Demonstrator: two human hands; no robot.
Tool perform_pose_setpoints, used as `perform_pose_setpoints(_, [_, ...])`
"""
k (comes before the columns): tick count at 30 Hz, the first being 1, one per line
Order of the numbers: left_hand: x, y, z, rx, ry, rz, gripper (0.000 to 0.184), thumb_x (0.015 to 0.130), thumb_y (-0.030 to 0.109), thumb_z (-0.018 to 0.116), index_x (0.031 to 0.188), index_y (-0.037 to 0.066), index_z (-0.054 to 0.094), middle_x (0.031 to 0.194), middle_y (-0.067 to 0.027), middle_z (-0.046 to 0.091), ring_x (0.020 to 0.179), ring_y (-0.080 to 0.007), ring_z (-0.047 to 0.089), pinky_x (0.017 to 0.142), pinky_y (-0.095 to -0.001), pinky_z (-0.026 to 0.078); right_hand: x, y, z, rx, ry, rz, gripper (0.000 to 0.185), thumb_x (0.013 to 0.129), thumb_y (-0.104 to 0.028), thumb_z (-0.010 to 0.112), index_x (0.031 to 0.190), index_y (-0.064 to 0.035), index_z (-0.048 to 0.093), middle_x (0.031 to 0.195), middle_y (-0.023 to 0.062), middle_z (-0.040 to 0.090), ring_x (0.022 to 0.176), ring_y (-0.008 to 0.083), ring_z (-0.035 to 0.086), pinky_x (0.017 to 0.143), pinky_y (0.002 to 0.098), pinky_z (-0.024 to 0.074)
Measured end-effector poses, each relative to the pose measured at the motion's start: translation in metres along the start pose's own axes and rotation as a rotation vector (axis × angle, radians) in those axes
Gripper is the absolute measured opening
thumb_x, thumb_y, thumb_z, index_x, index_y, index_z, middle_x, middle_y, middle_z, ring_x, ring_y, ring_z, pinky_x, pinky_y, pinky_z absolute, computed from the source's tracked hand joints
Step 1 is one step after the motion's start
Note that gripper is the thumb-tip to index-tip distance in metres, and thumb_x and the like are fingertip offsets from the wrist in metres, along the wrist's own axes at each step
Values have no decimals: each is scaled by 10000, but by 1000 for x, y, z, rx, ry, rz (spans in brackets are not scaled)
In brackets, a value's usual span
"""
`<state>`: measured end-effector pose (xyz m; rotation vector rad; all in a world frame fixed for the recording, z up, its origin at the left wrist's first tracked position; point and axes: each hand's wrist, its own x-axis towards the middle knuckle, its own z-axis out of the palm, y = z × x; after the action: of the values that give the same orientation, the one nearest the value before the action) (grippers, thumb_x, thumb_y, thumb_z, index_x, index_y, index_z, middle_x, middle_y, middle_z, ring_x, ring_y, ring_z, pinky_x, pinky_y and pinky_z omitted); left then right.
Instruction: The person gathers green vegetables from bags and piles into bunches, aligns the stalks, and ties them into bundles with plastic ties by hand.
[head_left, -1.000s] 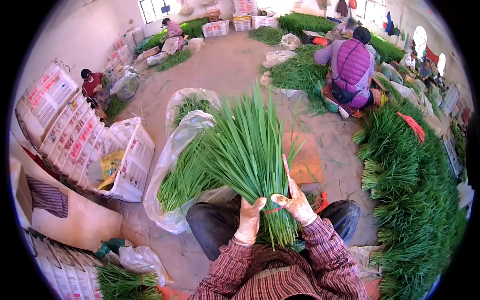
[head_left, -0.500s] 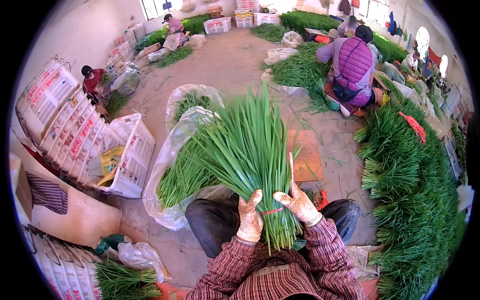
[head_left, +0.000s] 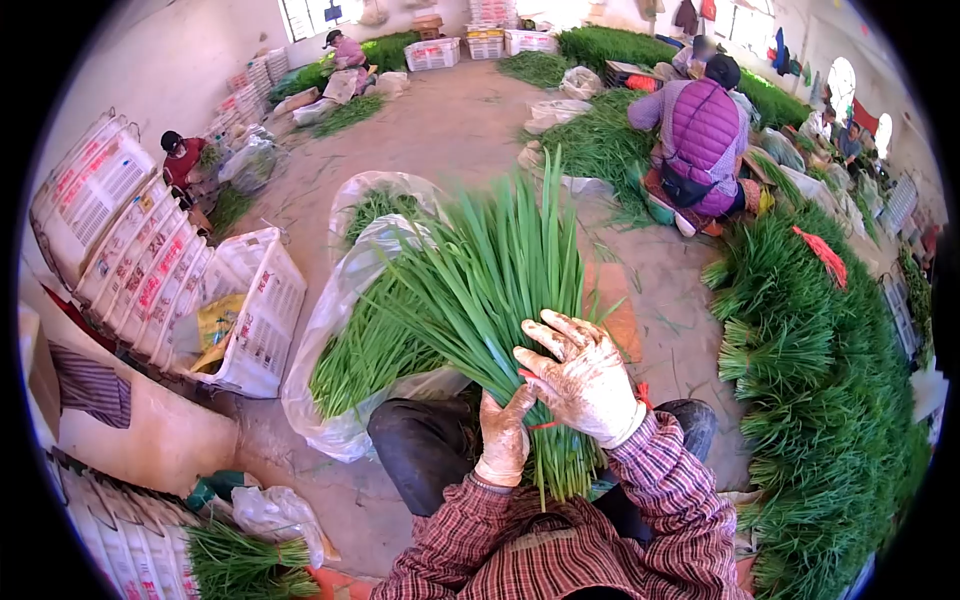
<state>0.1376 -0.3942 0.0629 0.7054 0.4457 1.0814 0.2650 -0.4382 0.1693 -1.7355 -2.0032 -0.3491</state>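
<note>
Upright over my lap is a thick bundle of garlic chives, its leaves fanned out at the top and its stalks below. A narrow red tie crosses the stalks. My left hand, in a soiled whitish glove, is closed around the bundle's left side. Across the front right lies my right hand, gloved alike, back toward me. Its upper fingers are spread over the leaves, while its thumb side pinches a red bit of the tie beside my left thumb. The far side of the bundle is hidden.
Loose chives fill a clear plastic bag on my left. White crates stand further left. Tied bundles line my right side. A wooden board lies ahead, and a person in a purple vest sits beyond.
My right hand has moved up and left across the front of the bundle, carrying the tie's end toward my left thumb. My left hand stays on the bundle.
</note>
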Motion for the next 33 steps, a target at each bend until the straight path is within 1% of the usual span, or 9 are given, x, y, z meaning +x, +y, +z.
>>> perform_pose_setpoints(8, [-1, -1, -1, -1, 2, 30, 468, 923, 3, 719, 1360, 33, 554, 1280, -45, 637, 1142, -160, 603, 1029, -329, 464, -2, 6, 10, 80, 57, 36, 175, 828, -246, 765, 985, -171, 746, 1352, 34, 667, 1347, 255, 533, 1096, 447, 398])
perform_pose_setpoints(10, [1, -2, -2, 9, -6, 32, 482, 926, 0, 714, 1374, 29, 540, 1295, -49, 630, 1153, -164, 598, 1040, -332, 457, -1, 6, 10, 83, 46, 62, 122, 837, -226, 753, 923, -143, 726, 1334, 36, 674, 1329, 251, 547, 1089, 448, 402])
perform_pose_setpoints(17, [0, 3, 1, 32, 34, 32, 485, 961, 29, 674, 1414, 16, 503, 1368, -69, 586, 1227, -181, 553, 1097, -343, 405, -1, 6, 13, 93, 134, 13, 109, 812, -172, 751, 825, -103, 668, 1301, 44, 675, 1297, 260, 566, 1065, 472, 419])
perform_pose_setpoints(19, [1, 9, 4, 19, 50, 39, 474, 968, 30, 662, 1413, 19, 501, 1341, -66, 598, 1189, -177, 571, 1069, -337, 430, -3, 5, 9, 123, 148, 19, 127, 776, -141, 770, 821, -97, 661, 1295, 60, 671, 1283, 283, 571, 1049, 489, 432])
perform_pose_setpoints(22, [2, 13, 6, 9, 81, 42, 454, 976, 22, 640, 1408, 19, 500, 1314, -65, 609, 1150, -172, 588, 1043, -334, 453, -9, 7, 7, 152, 146, 61, 155, 742, -97, 795, 835, -139, 678, 1309, 60, 657, 1296, 315, 566, 1072, 487, 420])
perform_pose_setpoints(27, [5, 8, 3, 38, 109, 48, 437, 975, 5, 621, 1397, 14, 506, 1316, -66, 604, 1154, -171, 585, 1050, -335, 445, -14, 8, 11, 190, 120, 115, 163, 754, -146, 820, 860, -136, 697, 1350, 55, 631, 1311, 331, 549, 1069, 489, 414])
perform_pose_setpoints(29, [6, 4, 1, 41, 110, 66, 450, 977, -2, 616, 1410, 12, 496, 1328, -69, 596, 1163, -172, 579, 1052, -330, 439, -11, 4, 4, 208, 112, 128, 223, 755, -167, 816, 942, -107, 710, 1339, 81, 639, 1279, 331, 567, 1044, 478, 440])
perform_pose_setpoints(30, [6, 4, 1, 43, 112, 76, 456, 977, -5, 614, 1417, 11, 491, 1334, -71, 592, 1167, -173, 576, 1053, -328, 437, -9, 1, 2, 209, 111, 129, 223, 755, -167, 816, 942, -107, 710, 1339, 81, 639, 1279, 331, 567, 1044, 478, 440])
perform_pose_setpoints(33, [5, 4, 6, 96, 128, 107, 406, 971, -25, 581, 1373, 10, 531, 1266, -64, 621, 1110, -165, 587, 1021, -321, 447, -6, -3, 0, 133, 75, 80, 439, 762, -213, 827, 1178, -146, 701, 1412, 90, 588, 1333, 327, 526, 1079, 483, 421])
